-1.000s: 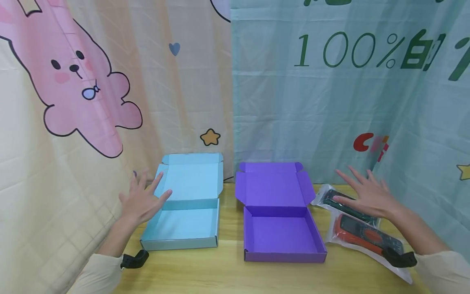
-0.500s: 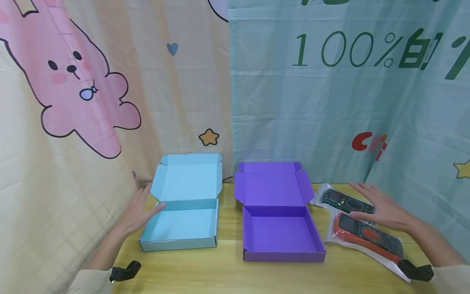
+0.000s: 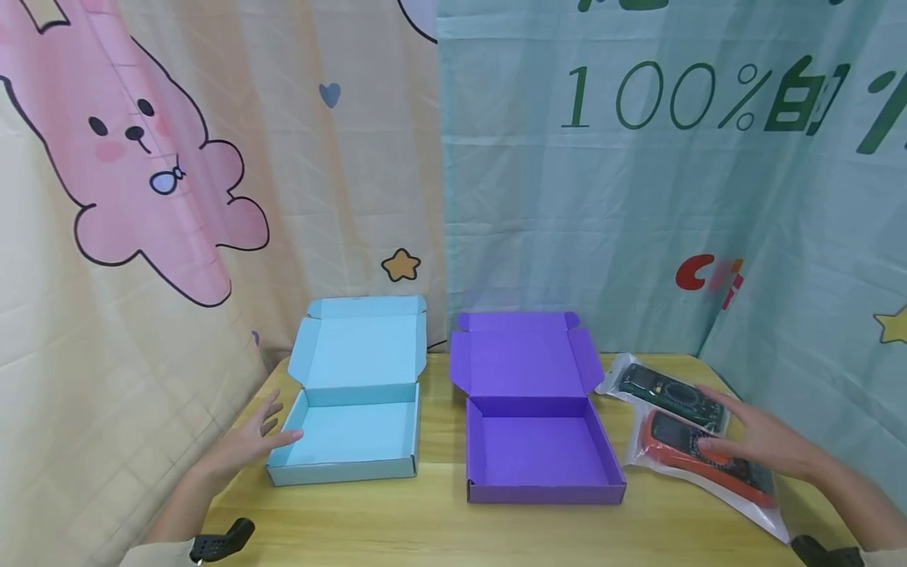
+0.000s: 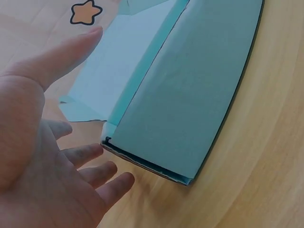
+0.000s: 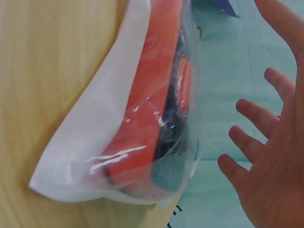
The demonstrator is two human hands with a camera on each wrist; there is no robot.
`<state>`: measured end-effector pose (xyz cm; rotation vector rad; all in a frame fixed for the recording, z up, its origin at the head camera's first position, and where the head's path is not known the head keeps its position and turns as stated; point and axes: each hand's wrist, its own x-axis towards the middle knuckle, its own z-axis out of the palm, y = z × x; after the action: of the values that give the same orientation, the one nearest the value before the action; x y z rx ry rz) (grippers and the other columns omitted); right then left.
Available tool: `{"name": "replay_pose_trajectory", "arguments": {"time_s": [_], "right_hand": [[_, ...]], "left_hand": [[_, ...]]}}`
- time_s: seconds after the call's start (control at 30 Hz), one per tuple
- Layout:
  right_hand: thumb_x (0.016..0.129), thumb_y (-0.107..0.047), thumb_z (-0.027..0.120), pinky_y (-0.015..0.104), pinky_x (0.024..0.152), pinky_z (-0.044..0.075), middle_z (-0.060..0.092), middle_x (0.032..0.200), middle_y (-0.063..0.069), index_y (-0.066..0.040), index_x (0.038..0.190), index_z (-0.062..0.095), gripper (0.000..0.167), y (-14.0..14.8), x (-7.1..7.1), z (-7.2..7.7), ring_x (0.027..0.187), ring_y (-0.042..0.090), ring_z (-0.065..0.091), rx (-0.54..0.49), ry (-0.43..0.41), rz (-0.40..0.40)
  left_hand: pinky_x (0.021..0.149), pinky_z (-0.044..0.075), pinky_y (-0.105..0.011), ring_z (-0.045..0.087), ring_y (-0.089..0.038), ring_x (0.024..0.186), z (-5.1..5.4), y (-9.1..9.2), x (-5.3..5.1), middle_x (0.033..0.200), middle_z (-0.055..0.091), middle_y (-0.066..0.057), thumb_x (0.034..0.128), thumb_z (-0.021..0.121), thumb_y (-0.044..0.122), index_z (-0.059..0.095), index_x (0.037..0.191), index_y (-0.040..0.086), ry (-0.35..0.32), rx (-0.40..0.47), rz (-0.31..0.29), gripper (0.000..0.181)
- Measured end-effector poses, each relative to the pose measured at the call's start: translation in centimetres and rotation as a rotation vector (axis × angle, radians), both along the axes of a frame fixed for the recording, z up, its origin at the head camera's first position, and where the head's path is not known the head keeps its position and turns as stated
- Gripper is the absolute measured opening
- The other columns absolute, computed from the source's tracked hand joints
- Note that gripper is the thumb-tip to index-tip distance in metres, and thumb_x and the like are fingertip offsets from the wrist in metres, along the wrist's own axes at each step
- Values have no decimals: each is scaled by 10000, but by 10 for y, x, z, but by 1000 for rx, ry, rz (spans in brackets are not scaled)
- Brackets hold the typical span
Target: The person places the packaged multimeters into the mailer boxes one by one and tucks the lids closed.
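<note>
In the head view my left hand [image 3: 244,445] hovers at the left side of a light blue box [image 3: 342,470], fingers spread and holding nothing. The left wrist view shows its fingertips near a corner of that box [image 4: 190,95]. My right hand [image 3: 768,441] is over the right end of a red multimeter [image 3: 673,455] in a clear bag, its fingers loosely extended. In the right wrist view the bagged red multimeter [image 5: 147,95] lies apart from the fingers. Behind it lies a dark green multimeter [image 3: 666,391], also bagged. A purple box [image 3: 546,494] stands between, lid raised.
Both boxes stand with raised lids on a wooden table [image 3: 397,528]. Printed curtains [image 3: 567,197] hang close behind the table and along both sides. A thin dark cord [image 3: 437,344] shows at the back, between the boxes.
Both hands have come down and back toward the person. The left moved from above the blue box's lid to its side. The right lowered toward the red multimeter. Boxes and multimeters stayed put.
</note>
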<state>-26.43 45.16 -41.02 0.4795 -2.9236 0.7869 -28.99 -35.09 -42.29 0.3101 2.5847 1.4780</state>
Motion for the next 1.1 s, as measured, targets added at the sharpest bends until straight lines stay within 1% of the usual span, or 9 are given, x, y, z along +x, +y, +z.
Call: {"name": "replay_pose_trajectory", "arguments": {"time_s": [0.13, 0.3, 0.37, 0.47, 0.53, 0.6, 0.73, 0.93, 1.1], "right_hand": [[964, -349, 689, 642, 750, 518, 417, 1429, 419, 21, 1589, 283, 832, 6, 3, -8, 1137, 549, 524, -17, -50, -13], [953, -358, 709, 691, 756, 510, 469, 1393, 426, 25, 1564, 303, 827, 7, 4, -17, 1158, 588, 531, 21, -53, -6], [952, -364, 717, 705, 777, 504, 492, 1381, 413, 32, 1556, 316, 826, 6, 4, -21, 1165, 584, 543, 31, -56, -5], [955, -385, 717, 664, 795, 512, 531, 1358, 372, 33, 1548, 345, 815, 5, 3, -24, 1140, 528, 571, 44, -97, -25], [948, -401, 724, 610, 779, 520, 553, 1325, 342, 41, 1538, 364, 820, 4, 3, -26, 1089, 475, 586, 55, -127, -39], [931, -408, 742, 541, 755, 512, 572, 1288, 297, 37, 1530, 385, 827, 3, 3, -27, 1046, 414, 572, 71, -156, -52], [880, -371, 806, 475, 744, 490, 575, 1264, 241, 34, 1524, 398, 863, 3, 3, -31, 1014, 359, 559, 66, -158, -31], [832, -338, 854, 463, 747, 471, 556, 1257, 218, 19, 1526, 380, 913, 4, 4, -32, 1010, 353, 537, 54, -151, 12], [818, -320, 867, 455, 747, 465, 547, 1247, 214, 13, 1524, 377, 922, 3, 4, -32, 1010, 361, 530, 49, -169, 9]], "left_hand": [[1136, 222, -717, 27, -590, 1475, -6, -4, 5, 1649, -18, -343, 1035, 640, 224, -151, 1619, 26, -60, 77, -37, 1003], [1145, 252, -668, -6, -624, 1454, -13, -6, 12, 1634, -28, -370, 1021, 639, 152, -139, 1604, -29, -61, 134, -75, 989], [1141, 329, -554, -15, -632, 1448, -16, -7, 13, 1629, -30, -379, 1011, 650, 129, -119, 1604, -43, -69, 155, -79, 986], [1060, 428, -342, -37, -639, 1442, -20, -8, 13, 1624, -45, -384, 998, 660, 87, -107, 1607, -44, -91, 209, -87, 988], [986, 450, -230, -52, -633, 1442, -21, -10, 12, 1623, -62, -385, 992, 661, 57, -113, 1603, -51, -97, 244, -101, 992], [951, 452, -180, -69, -622, 1443, -23, -12, 12, 1624, -88, -380, 992, 651, 34, -121, 1597, -59, -106, 275, -117, 986], [945, 445, -158, -86, -605, 1443, -24, -14, 11, 1625, -126, -372, 993, 641, 14, -115, 1591, -77, -127, 298, -133, 968], [958, 473, -221, -29, -603, 1454, -26, -15, 10, 1643, -88, -345, 994, 654, 25, -46, 1603, -83, -148, 303, -120, 934], [969, 484, -264, -6, -601, 1458, -26, -16, 10, 1645, -69, -341, 991, 659, 27, -28, 1602, -90, -162, 303, -111, 927]]}}
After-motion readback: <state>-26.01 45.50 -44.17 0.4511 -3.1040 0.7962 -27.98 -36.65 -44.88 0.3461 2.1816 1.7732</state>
